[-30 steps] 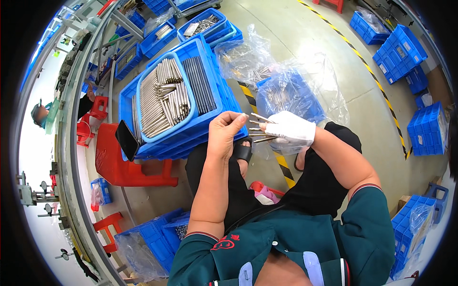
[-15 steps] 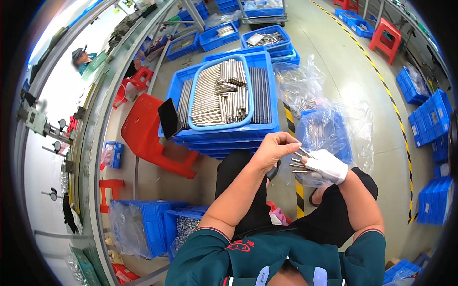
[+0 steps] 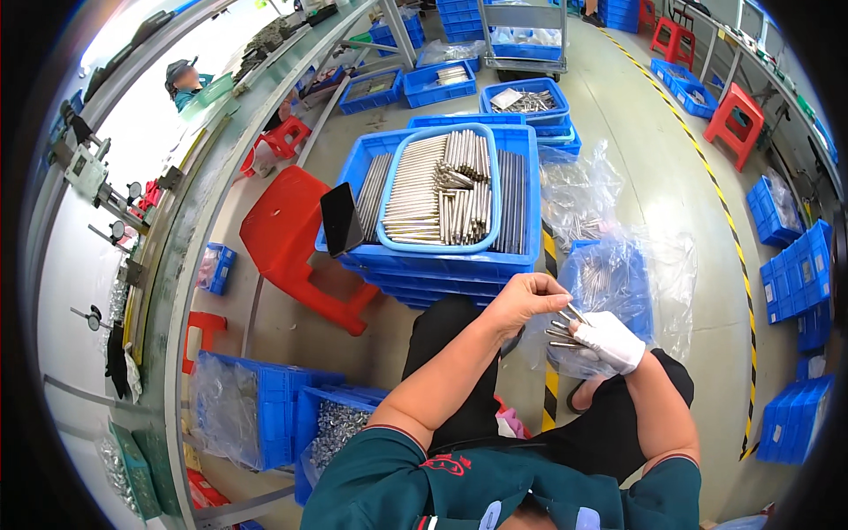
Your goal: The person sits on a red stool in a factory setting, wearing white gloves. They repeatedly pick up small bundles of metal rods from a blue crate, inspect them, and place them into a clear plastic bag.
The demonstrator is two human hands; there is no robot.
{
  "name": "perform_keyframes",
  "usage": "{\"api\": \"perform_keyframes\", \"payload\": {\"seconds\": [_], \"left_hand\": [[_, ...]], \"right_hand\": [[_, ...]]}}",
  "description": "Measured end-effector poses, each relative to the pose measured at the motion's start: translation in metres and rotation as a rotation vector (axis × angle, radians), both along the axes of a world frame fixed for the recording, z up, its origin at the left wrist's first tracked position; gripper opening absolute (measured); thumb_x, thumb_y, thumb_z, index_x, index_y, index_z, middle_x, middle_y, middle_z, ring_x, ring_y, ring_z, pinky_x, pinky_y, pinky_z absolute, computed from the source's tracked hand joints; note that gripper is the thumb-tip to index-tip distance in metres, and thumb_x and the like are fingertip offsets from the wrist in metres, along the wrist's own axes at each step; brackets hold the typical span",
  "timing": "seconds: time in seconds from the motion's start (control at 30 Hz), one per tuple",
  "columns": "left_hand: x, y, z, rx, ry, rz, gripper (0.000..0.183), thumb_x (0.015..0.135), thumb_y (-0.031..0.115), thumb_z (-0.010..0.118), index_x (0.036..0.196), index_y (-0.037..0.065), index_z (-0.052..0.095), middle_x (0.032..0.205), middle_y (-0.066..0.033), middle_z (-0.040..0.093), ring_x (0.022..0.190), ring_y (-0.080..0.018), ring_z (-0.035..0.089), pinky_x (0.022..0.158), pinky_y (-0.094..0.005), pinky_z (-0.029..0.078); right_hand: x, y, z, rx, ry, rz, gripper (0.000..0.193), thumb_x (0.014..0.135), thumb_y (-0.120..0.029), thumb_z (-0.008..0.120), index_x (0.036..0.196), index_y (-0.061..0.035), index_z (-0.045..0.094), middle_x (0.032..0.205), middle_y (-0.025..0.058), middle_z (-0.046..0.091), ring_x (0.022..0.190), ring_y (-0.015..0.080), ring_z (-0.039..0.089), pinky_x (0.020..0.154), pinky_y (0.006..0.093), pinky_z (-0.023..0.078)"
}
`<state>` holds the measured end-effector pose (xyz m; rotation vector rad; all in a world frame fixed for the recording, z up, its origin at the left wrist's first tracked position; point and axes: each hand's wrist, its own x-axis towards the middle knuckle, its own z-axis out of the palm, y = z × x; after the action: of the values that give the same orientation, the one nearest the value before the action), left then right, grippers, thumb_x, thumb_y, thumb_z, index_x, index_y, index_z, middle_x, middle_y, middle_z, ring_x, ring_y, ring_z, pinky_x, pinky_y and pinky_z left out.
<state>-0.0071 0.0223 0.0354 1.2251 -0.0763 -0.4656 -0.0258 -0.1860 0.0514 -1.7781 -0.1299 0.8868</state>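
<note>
My right hand (image 3: 611, 343), in a white glove, is closed round several short shiny metal rods (image 3: 562, 334) that fan out toward the left. My bare left hand (image 3: 533, 302) meets them, thumb and forefinger pinched at the end of one rod. Both hands are above my lap, in front of a bagged blue bin (image 3: 652, 296) with loose rods under clear plastic. Ahead to the left, a light-blue tray (image 3: 495, 181) holds rows of silver rods (image 3: 415, 190). It rests on a stack of blue crates (image 3: 442, 262), whose top one holds darker rods (image 3: 511, 199) beside the tray.
A black phone (image 3: 341, 219) leans on the crate's left corner. Red stools (image 3: 283, 221) stand to the left, by a long workbench (image 3: 208, 212) with a person beyond. Near my left elbow is a bin of small metal parts (image 3: 340, 433). Yellow-black tape (image 3: 707, 177) marks the floor.
The view has shifted, so the crates and tray appear lower and farther right. My hands stay together over the rods, with little change in their hold.
</note>
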Motion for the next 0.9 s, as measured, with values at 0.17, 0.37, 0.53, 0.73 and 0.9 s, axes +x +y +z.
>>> {"api": "perform_keyframes", "payload": {"seconds": [0.17, 0.37, 0.53, 0.73, 0.9], "left_hand": [[-0.004, 0.001, 0.006, 0.106, -0.011, 0.019, 0.02, 0.078, 0.022, 0.075, 0.08, 0.005, 0.064, 0.069, 0.0014, 0.058, 0.06, -0.0048, 0.05, 0.044, -0.0217, 0.036], [-0.003, 0.0, -0.003, -0.084, -0.012, 0.025, 0.018, 0.082, 0.018, 0.071, 0.086, 0.002, 0.065, 0.075, -0.0002, 0.06, 0.063, -0.0065, 0.051, 0.054, -0.0218, 0.044], [0.006, 0.004, -0.017, -0.193, 0.078, -0.061, 0.019, 0.085, 0.013, 0.067, 0.096, -0.002, 0.065, 0.081, -0.0041, 0.063, 0.067, -0.0092, 0.055, 0.065, -0.0231, 0.047], [0.013, -0.003, -0.022, -0.29, 0.152, -0.02, 0.021, 0.088, 0.016, 0.062, 0.097, -0.003, 0.064, 0.084, -0.0087, 0.065, 0.074, -0.0148, 0.06, 0.073, -0.0283, 0.048], [0.011, -0.003, -0.027, -0.39, 0.233, -0.067, 0.015, 0.088, 0.013, 0.061, 0.095, 0.0, 0.061, 0.085, -0.0108, 0.065, 0.075, -0.0198, 0.064, 0.074, -0.0335, 0.051]], "right_hand": [[-0.007, 0.009, 0.0, -0.036, -0.116, -0.035, 0.035, 0.087, -0.036, 0.059, 0.083, -0.0011, 0.061, 0.07, 0.0017, 0.056, 0.065, 0.0105, 0.048, 0.058, 0.0287, 0.042], [-0.004, 0.007, 0.005, 0.068, 0.1, -0.063, 0.032, 0.087, -0.034, 0.059, 0.08, -0.0034, 0.06, 0.064, -0.0009, 0.053, 0.058, 0.0078, 0.044, 0.051, 0.026, 0.037], [-0.005, 0.01, 0.0, 0.06, -0.07, -0.095, 0.028, 0.088, -0.029, 0.059, 0.074, -0.0047, 0.058, 0.061, -0.0022, 0.05, 0.055, 0.0066, 0.042, 0.048, 0.0248, 0.034], [0.007, 0.007, 0.008, 0.042, -0.008, -0.082, 0.028, 0.089, -0.029, 0.057, 0.074, -0.0057, 0.059, 0.062, -0.0023, 0.051, 0.057, 0.0074, 0.043, 0.05, 0.0254, 0.035], [0.007, 0.004, -0.003, -0.009, -0.13, -0.002, 0.038, 0.089, -0.039, 0.055, 0.081, -0.0017, 0.061, 0.064, 0.0045, 0.053, 0.061, 0.0116, 0.045, 0.055, 0.0297, 0.04]]}}
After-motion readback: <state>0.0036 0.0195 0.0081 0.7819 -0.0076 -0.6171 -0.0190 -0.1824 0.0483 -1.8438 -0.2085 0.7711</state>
